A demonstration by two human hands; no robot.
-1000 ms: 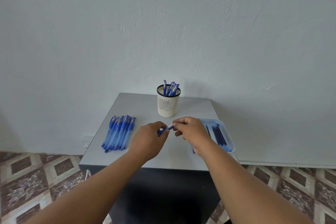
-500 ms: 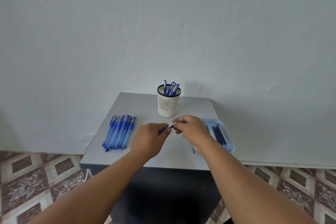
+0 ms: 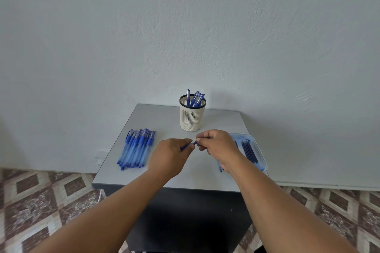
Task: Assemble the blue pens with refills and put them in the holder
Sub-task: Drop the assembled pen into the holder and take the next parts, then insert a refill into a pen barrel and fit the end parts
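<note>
My left hand (image 3: pixel 171 155) and right hand (image 3: pixel 218 146) meet over the middle of the grey table (image 3: pixel 156 117). Between them I hold one blue pen (image 3: pixel 188 146), lifted off the table top. My left fingers are curled round its blue barrel, and the thumb and forefinger of my right hand pinch its pale end, so only a short stretch of the pen shows between my hands.

Behind my hands, near the wall, stands the cream mesh holder (image 3: pixel 192 118) with a dark rim, upright, and several capped blue pens (image 3: pixel 195 98) lean inside it. To my left a row of blue pens (image 3: pixel 136 149) lies side by side on the table, caps pointing away from me. To my right, partly hidden by my wrist, sits a pale blue tray (image 3: pixel 260 150) with dark refills (image 3: pixel 249 152) lying in it, at the table's right edge.

The pens carry some marking on their barrels, but it is too small to read, and I can make out no other writing.
</note>
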